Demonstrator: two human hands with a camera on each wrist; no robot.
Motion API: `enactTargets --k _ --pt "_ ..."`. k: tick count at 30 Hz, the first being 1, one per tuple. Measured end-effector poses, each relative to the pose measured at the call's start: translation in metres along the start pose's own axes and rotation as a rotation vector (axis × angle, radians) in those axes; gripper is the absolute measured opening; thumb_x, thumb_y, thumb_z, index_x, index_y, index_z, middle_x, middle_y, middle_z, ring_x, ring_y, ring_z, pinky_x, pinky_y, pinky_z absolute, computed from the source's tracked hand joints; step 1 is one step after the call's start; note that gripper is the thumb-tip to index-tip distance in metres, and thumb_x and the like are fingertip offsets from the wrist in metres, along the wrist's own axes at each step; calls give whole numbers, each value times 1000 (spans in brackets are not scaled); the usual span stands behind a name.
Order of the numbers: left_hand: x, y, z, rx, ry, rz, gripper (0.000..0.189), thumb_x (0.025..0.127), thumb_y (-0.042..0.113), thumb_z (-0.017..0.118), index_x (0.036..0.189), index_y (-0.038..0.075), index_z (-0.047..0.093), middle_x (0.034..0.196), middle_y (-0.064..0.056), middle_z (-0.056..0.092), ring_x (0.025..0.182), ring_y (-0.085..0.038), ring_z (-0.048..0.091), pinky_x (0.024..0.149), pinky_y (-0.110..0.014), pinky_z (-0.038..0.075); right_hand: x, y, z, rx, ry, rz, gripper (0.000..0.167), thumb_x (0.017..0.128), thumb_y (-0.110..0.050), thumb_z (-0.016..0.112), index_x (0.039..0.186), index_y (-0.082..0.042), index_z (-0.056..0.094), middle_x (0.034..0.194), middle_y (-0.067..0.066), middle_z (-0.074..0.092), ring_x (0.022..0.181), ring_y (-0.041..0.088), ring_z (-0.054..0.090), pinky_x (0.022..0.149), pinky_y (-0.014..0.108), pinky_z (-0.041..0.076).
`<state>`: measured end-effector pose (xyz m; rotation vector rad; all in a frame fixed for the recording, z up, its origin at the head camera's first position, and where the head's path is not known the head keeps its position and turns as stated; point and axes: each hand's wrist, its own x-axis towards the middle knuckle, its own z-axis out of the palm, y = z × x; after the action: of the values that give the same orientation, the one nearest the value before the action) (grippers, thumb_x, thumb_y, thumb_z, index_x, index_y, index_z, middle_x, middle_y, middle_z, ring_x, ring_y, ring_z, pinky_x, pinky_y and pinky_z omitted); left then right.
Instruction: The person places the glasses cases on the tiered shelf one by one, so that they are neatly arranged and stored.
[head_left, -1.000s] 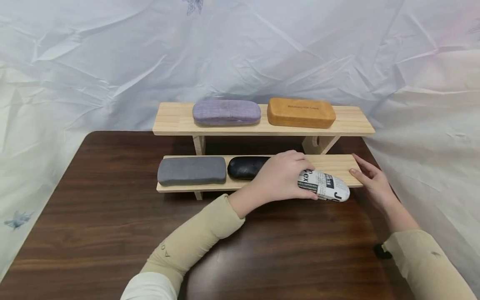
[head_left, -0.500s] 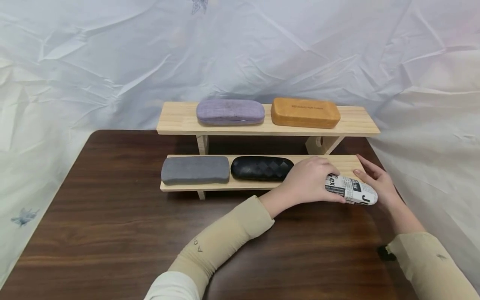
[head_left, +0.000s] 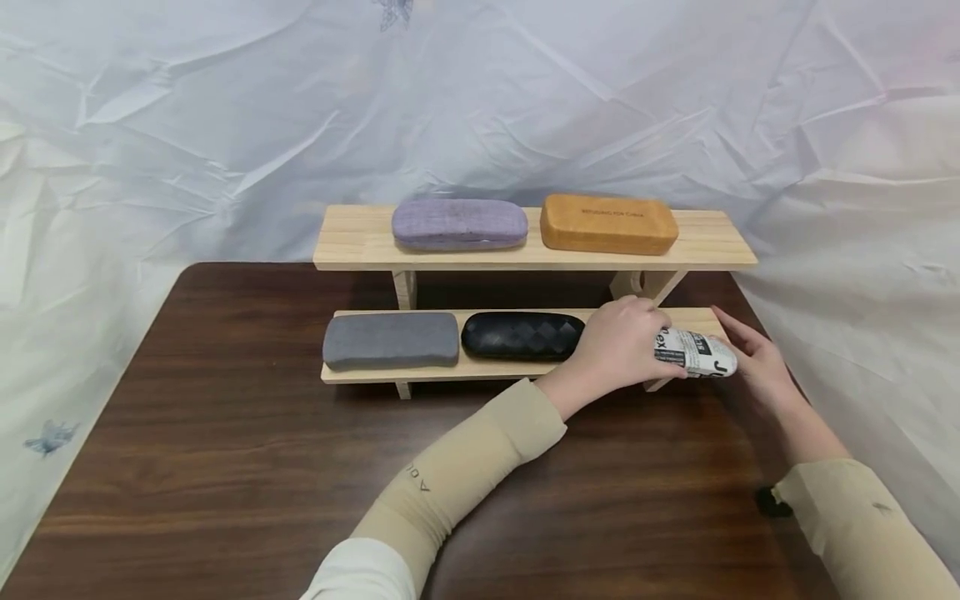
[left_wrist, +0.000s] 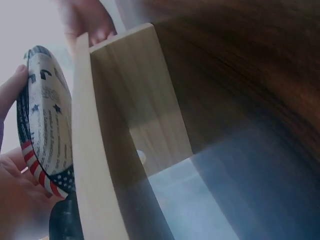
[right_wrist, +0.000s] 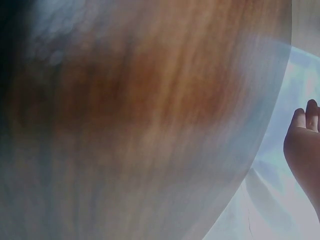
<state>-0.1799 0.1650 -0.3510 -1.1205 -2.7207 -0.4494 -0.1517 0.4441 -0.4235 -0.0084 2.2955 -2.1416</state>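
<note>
My left hand [head_left: 618,342] grips a newspaper-print glasses case [head_left: 696,353] over the right part of the lower wooden shelf [head_left: 693,317]. The left wrist view shows this case [left_wrist: 50,112] with a striped, starred edge, thumb on one side and fingers on the other. It lies close along the shelf board [left_wrist: 92,150]; whether it touches is unclear. My right hand [head_left: 761,371] holds the right end of that shelf, its thumb partly behind the case. Left of my left hand a black glasses case [head_left: 522,336] and a grey glasses case [head_left: 392,340] rest on the same shelf.
On the upper shelf [head_left: 352,237] lie a purple glasses case [head_left: 460,223] and an orange-brown glasses case [head_left: 609,225]. The two-tier stand is on a dark wooden table [head_left: 225,467]. A pale wrinkled cloth [head_left: 480,100] hangs behind and at the sides.
My left hand has carried the newspaper-print case right, then slightly back over the shelf's right part, uncovering the black case. My right hand stays at the shelf end.
</note>
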Motion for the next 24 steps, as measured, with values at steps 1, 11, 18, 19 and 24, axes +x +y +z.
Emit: enactTargets --k 1,11,18,19,24 --pt "2 1 1 25 -1 -8 63 79 77 78 124 32 76 121 15 72 109 -5 65 92 -20 54 0 1 0 0 -2 -13 60 109 -6 57 165 -11 36 125 -26 64 99 -8 64 74 9 54" --pt "14 -1 10 197 14 -72 67 83 80 72 125 28 76 113 12 72 105 -6 66 93 -22 57 0 1 0 -192 33 22 63 110 -12 58 167 -12 31 160 -14 46 118 -15 50 92 0 43" --pt "15 -3 11 202 -38 -100 75 87 81 66 138 27 71 123 10 71 111 -7 66 98 -23 55 0 0 1 -138 31 30 65 109 -9 59 167 -11 32 166 -10 41 119 -12 51 92 0 44" --pt "15 -3 11 196 -47 -99 74 87 80 66 138 26 70 125 10 71 112 -7 66 98 -23 55 0 0 1 -148 32 29 65 109 -10 59 167 -11 32 165 -11 42 118 -12 51 92 0 44" --pt "16 -5 6 148 -98 -105 68 90 76 68 138 27 70 128 9 70 114 -8 65 98 -24 55 0 1 1 -165 36 16 65 108 -8 60 167 -10 32 159 -12 47 116 -13 52 91 1 45"
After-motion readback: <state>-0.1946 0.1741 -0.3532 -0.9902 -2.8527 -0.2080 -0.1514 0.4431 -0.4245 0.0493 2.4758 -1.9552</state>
